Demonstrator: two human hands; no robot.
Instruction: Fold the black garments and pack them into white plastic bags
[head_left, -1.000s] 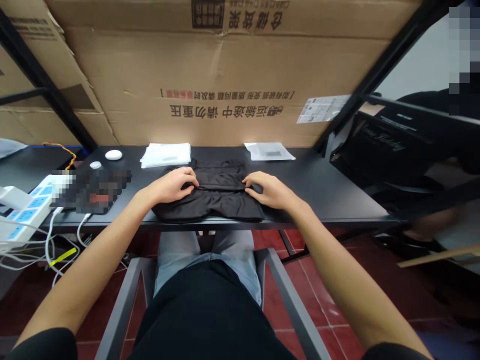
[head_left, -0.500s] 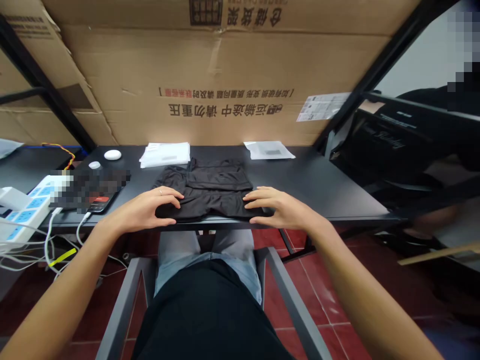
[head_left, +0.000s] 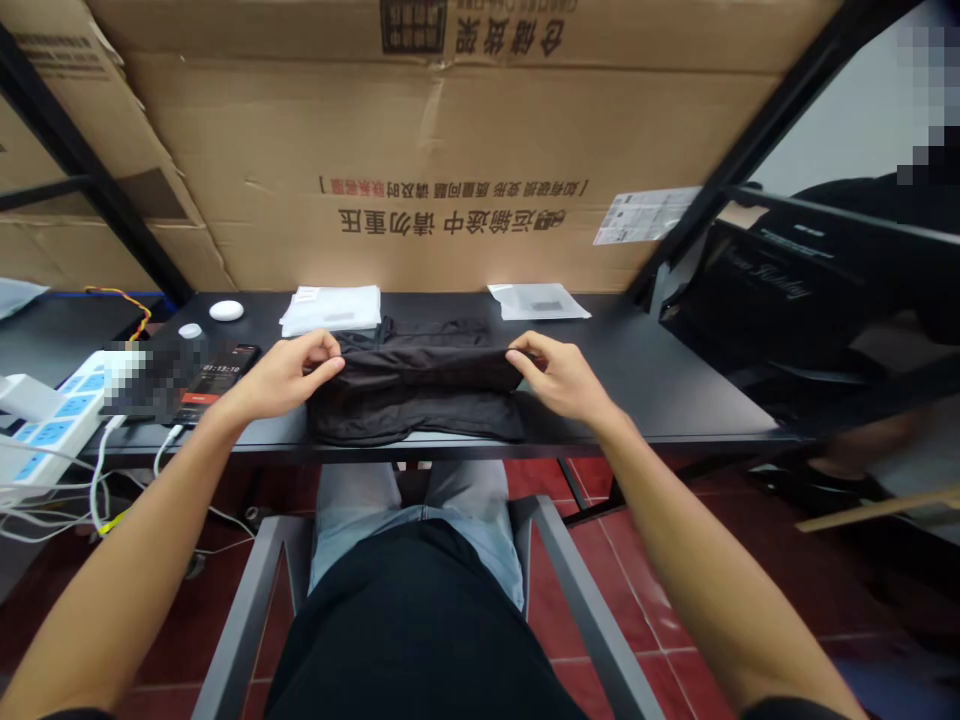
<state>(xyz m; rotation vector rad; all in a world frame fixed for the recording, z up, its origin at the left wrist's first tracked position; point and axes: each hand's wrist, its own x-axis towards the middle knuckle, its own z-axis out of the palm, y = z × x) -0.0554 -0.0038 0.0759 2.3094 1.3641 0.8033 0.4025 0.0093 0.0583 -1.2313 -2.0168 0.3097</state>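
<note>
A black garment [head_left: 420,410], partly folded, lies on the black table [head_left: 630,380] in front of me; its exact kind is not clear. My left hand [head_left: 296,370] pinches the left end of a raised layer of the cloth between thumb and fingers. At the right end of the same layer, my right hand [head_left: 555,372] is closed in a pinch. The lifted fabric stretches between both hands, above the flat lower part near the table's front edge. Another folded part of it shows behind.
White packets [head_left: 331,310] and a clear plastic packet [head_left: 538,301] lie at the back. To the left are a phone [head_left: 217,378], a white case [head_left: 226,311] and a power strip [head_left: 71,410] with cables. Cardboard [head_left: 450,130] stands behind. A person [head_left: 825,250] is at right.
Both hands have gone from resting with spread fingers on the garment to pinching it. They have moved away from me and raised a layer of the cloth. The phone's screen has lit up.
</note>
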